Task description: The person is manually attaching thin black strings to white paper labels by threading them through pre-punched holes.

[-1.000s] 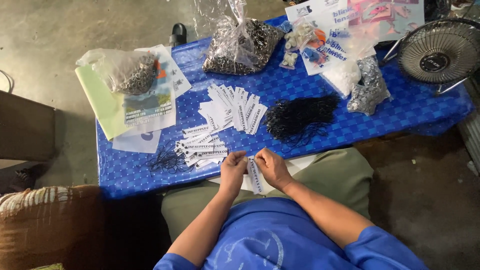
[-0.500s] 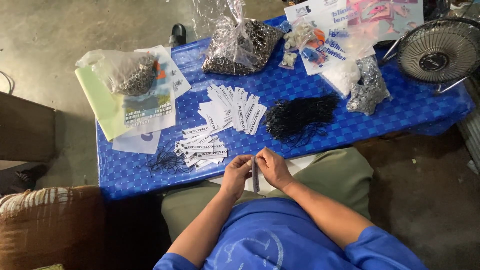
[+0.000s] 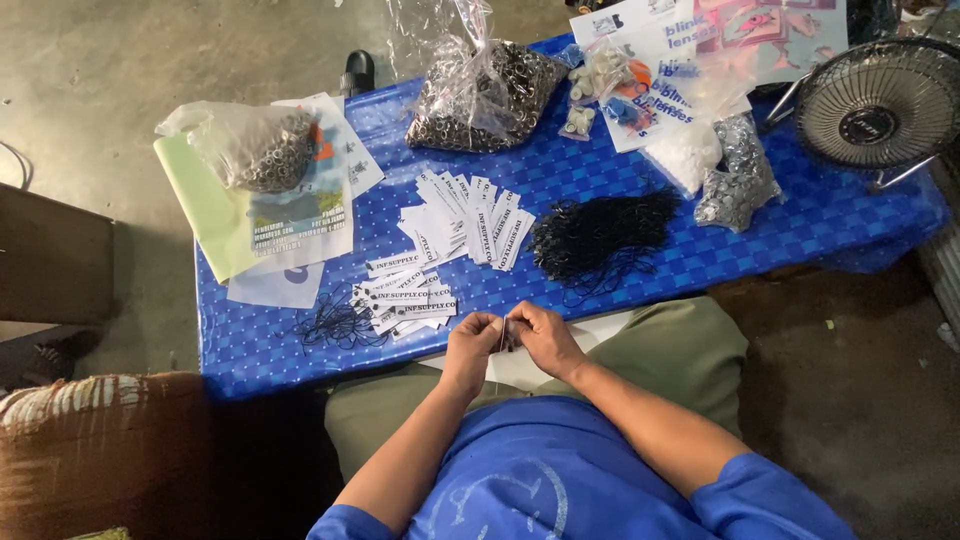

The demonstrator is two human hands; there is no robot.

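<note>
Two hands pinch one small tag at the near edge of the blue worktop (image 3: 800, 225).

The left hand (image 3: 472, 340) and right hand (image 3: 545, 338) meet, each grip pressed on the thin white tag (image 3: 503, 335), seen edge-on. Just beyond them lie a pile of white tags (image 3: 405, 297) and a bundle of black strings (image 3: 600, 240).

A small black fan (image 3: 880, 105) stands at the desk's (image 3: 800, 240) far corner, clear bags of metal eyelets (image 3: 480, 95) lying near printed sheets (image 3: 300, 215).

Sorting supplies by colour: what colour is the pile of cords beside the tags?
Black cords, clearest in the head view.
</note>
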